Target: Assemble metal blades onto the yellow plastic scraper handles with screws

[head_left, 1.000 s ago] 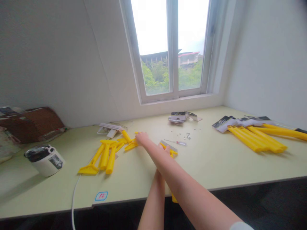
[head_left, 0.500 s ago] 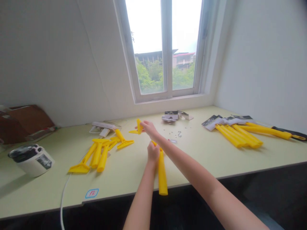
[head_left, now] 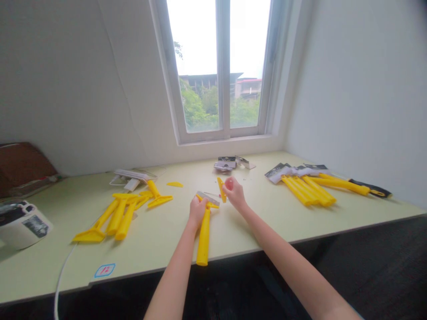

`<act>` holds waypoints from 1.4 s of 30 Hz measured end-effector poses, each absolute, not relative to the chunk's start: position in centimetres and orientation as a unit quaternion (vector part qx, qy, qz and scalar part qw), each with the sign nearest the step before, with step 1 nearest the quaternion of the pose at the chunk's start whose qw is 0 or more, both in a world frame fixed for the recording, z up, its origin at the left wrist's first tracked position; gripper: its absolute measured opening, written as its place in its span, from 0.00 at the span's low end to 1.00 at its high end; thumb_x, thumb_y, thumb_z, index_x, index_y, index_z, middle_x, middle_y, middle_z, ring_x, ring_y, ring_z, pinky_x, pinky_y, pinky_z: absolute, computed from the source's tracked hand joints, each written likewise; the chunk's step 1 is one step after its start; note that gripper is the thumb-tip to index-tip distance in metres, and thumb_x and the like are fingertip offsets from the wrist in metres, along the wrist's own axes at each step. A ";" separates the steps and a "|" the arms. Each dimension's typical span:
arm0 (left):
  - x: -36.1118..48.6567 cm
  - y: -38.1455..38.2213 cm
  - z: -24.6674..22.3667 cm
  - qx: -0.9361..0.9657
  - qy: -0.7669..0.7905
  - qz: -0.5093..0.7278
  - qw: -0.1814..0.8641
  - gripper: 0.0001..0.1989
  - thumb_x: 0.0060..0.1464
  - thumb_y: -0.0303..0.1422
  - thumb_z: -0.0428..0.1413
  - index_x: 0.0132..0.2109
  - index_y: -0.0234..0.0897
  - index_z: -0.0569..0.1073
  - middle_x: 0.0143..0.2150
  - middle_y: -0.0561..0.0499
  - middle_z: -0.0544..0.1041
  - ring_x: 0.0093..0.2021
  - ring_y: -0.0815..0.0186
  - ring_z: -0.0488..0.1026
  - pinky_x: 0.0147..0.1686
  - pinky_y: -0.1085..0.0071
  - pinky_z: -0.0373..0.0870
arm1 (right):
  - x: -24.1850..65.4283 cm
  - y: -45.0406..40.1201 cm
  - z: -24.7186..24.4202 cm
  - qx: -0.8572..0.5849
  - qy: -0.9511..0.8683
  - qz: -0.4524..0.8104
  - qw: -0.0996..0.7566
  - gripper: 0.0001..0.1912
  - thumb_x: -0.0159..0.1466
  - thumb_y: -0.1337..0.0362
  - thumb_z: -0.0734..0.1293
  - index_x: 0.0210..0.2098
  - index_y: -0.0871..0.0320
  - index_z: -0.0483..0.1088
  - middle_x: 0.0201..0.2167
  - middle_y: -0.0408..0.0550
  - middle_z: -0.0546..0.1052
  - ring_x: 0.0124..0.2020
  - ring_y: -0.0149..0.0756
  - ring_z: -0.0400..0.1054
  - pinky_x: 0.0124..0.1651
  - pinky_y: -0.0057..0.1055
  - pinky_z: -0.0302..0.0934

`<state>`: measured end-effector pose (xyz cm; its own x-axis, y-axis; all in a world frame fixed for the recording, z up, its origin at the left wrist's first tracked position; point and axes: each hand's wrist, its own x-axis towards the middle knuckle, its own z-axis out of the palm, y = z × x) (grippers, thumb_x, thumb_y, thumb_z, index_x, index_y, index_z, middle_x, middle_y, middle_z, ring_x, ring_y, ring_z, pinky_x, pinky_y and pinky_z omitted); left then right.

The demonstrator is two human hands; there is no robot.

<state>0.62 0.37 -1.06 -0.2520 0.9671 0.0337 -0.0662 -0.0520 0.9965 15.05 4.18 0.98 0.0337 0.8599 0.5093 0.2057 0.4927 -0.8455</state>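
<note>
From your head camera, your left hand [head_left: 197, 212] is closed around the top of a yellow plastic scraper handle [head_left: 204, 240], its fingers [head_left: 196, 205] wrapped over the end where a thin metal blade [head_left: 206, 197] sits. The handle points toward you, its butt near the table edge. Your right hand [head_left: 234, 193] is curled nearly shut around what looks like a small screwdriver with a pinkish handle [head_left: 229, 183] (your fingers hide much of the grip), its thin shaft reaching toward the blade. Just beside that hand, a small yellow plastic piece [head_left: 221, 190] stands tilted. On the pale green table [head_left: 160, 253], more yellow scrapers [head_left: 120, 218] lie to your left, and a bundle of yellow handles [head_left: 308, 191] lies to your right, beside black-and-white packaging [head_left: 280, 172].
</note>
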 end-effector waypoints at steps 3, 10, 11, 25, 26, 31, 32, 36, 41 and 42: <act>0.5 0.4 -1.0 0.441 0.527 0.583 0.434 0.04 0.41 0.29 0.52 0.28 0.35 0.64 0.15 0.58 0.64 0.13 0.71 0.63 0.13 0.75 0.61 | 13.8 2.9 0.8 -0.408 -0.714 0.113 0.558 0.03 0.55 0.67 0.58 0.31 0.57 0.61 0.23 0.42 0.67 0.23 0.30 0.61 0.29 0.28 0.56; 0.3 0.5 -1.4 0.448 0.480 0.605 0.451 0.06 0.41 0.32 0.54 0.28 0.34 0.65 0.16 0.57 0.66 0.13 0.72 0.63 0.13 0.76 0.61 | 12.1 1.8 0.2 -0.325 -0.826 0.102 0.448 0.05 0.57 0.70 0.58 0.32 0.57 0.63 0.27 0.45 0.70 0.28 0.31 0.63 0.33 0.28 0.58; 0.3 0.5 -1.4 0.443 0.480 0.608 0.452 0.06 0.41 0.32 0.54 0.28 0.33 0.65 0.17 0.57 0.67 0.14 0.72 0.63 0.13 0.76 0.61 | 12.3 1.9 0.0 -0.323 -0.823 0.119 0.453 0.04 0.56 0.70 0.58 0.31 0.57 0.63 0.26 0.44 0.69 0.27 0.30 0.63 0.32 0.27 0.57; 0.2 0.5 -1.2 0.444 0.501 0.588 0.454 0.05 0.40 0.29 0.52 0.29 0.33 0.65 0.14 0.59 0.64 0.11 0.72 0.62 0.12 0.75 0.60 | 12.8 2.3 0.3 -0.370 -0.683 0.249 0.578 0.05 0.58 0.64 0.57 0.27 0.55 0.53 0.20 0.38 0.63 0.22 0.28 0.58 0.27 0.26 0.52; 0.2 0.4 -1.2 0.446 0.500 0.588 0.454 0.06 0.40 0.30 0.52 0.29 0.33 0.65 0.14 0.58 0.65 0.11 0.72 0.62 0.12 0.75 0.60 | 12.8 2.3 0.3 -0.373 -0.696 0.242 0.564 0.07 0.57 0.64 0.58 0.25 0.55 0.53 0.19 0.37 0.61 0.21 0.28 0.56 0.27 0.26 0.51; 0.3 0.5 -1.2 0.453 0.485 0.591 0.458 0.06 0.40 0.30 0.53 0.29 0.33 0.65 0.15 0.58 0.65 0.12 0.73 0.62 0.12 0.75 0.61 | 12.7 2.1 0.1 -0.329 -0.726 0.310 0.518 0.07 0.54 0.61 0.62 0.26 0.57 0.58 0.23 0.39 0.63 0.25 0.29 0.58 0.31 0.28 0.54; 0.3 0.5 -1.2 0.453 0.482 0.592 0.460 0.06 0.39 0.30 0.53 0.28 0.33 0.65 0.15 0.58 0.65 0.12 0.73 0.62 0.12 0.75 0.61 | 12.7 2.1 0.1 -0.315 -0.720 0.338 0.517 0.07 0.55 0.61 0.61 0.27 0.57 0.60 0.25 0.40 0.65 0.27 0.30 0.60 0.32 0.28 0.55; 0.5 0.3 -0.9 0.441 0.473 0.600 0.471 0.08 0.39 0.32 0.55 0.29 0.33 0.65 0.16 0.58 0.66 0.13 0.73 0.62 0.13 0.76 0.61 | 13.0 2.4 0.3 -0.298 -0.673 0.438 0.516 0.12 0.52 0.60 0.65 0.35 0.56 0.64 0.27 0.42 0.71 0.28 0.32 0.65 0.33 0.30 0.58; 0.6 0.0 -0.6 0.432 0.468 0.604 0.478 0.08 0.39 0.32 0.54 0.29 0.33 0.64 0.16 0.58 0.66 0.13 0.74 0.62 0.13 0.76 0.59 | 14.1 2.5 0.7 -0.296 -0.652 0.515 0.471 0.10 0.49 0.59 0.68 0.28 0.60 0.70 0.28 0.46 0.74 0.29 0.32 0.67 0.35 0.30 0.58; 0.6 0.0 -0.5 0.432 0.467 0.605 0.478 0.08 0.39 0.32 0.54 0.29 0.33 0.64 0.16 0.58 0.66 0.13 0.74 0.62 0.13 0.76 0.59 | 14.3 2.5 0.7 -0.298 -0.652 0.523 0.461 0.10 0.50 0.59 0.67 0.27 0.60 0.71 0.27 0.46 0.74 0.29 0.32 0.66 0.35 0.30 0.58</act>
<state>0.62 0.02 -0.53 -0.1699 0.9825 0.0768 -0.1746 -0.1067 0.9788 14.31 2.48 0.69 -0.3973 0.8704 0.2908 -0.0940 0.2766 -0.9564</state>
